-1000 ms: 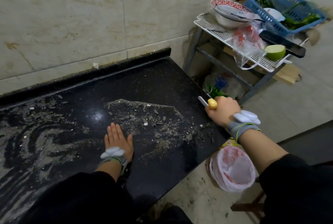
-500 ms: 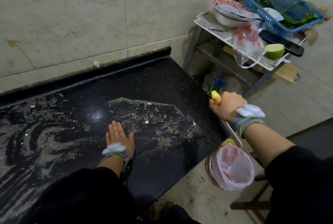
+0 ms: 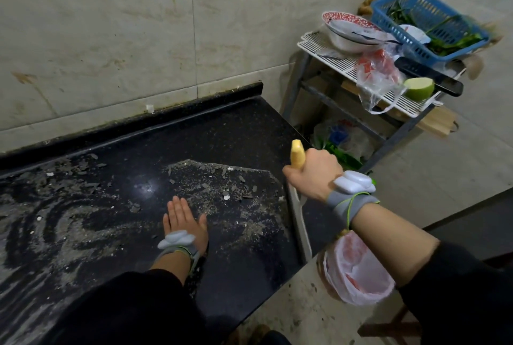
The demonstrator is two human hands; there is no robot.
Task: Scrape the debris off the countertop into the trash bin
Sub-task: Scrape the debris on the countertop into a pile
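Scraper (image 3: pixel 297 214) (yellow-handled) — in right hand (image 3: pixel 313 175)

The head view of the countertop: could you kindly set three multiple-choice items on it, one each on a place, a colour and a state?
1. Where is the trash bin relative to the countertop?
A. On the floor beside its right edge.
B. On top of it.
C. Behind it, against the wall.

2. What colour is the handle of the scraper?
A. Red.
B. Yellow.
C. Black.

3. How is the left hand?
A. Gripping a cloth.
B. Raised in the air.
C. Flat on the countertop, fingers straight.

1 A: it shows on the floor below the edge.
2 B: a yellow end sticks out of the right hand.
3 C: the palm lies down among the debris.
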